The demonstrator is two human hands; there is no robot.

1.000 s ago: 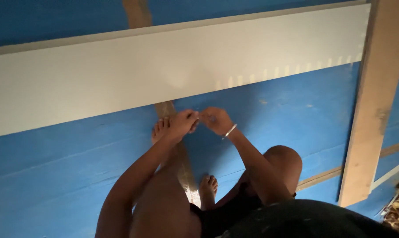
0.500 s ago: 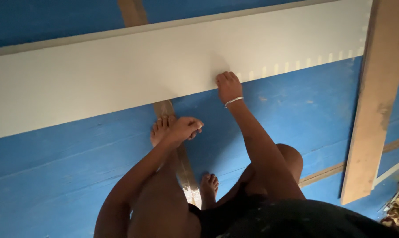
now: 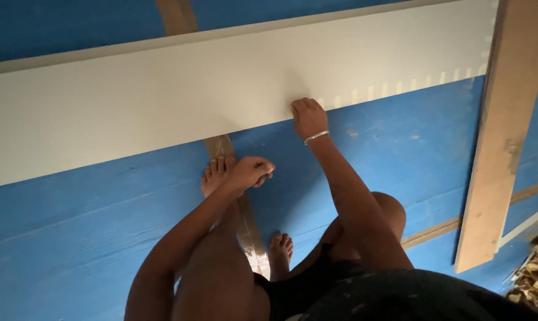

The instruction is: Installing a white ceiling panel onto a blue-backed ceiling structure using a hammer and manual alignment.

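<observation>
A long white panel (image 3: 162, 101) lies across blue boards (image 3: 72, 226), running from left to upper right. My right hand (image 3: 307, 117), with a silver bracelet at the wrist, rests curled on the panel's near edge by a row of small pale marks (image 3: 394, 88). Whether it pinches something small I cannot tell. My left hand (image 3: 251, 172) hovers over my left foot (image 3: 214, 175) with its fingers closed, perhaps on something tiny that is hidden. My right foot (image 3: 279, 249) stands on the blue boards nearer to me.
A bare wooden plank (image 3: 504, 137) stands along the right side. A narrow wooden strip (image 3: 245, 220) runs under my feet and passes beneath the panel. Dry scrap (image 3: 536, 279) lies at the bottom right corner.
My hands were together over my left foot. My right hand has since reached up to the panel's near edge, while my left hand stayed by the foot.
</observation>
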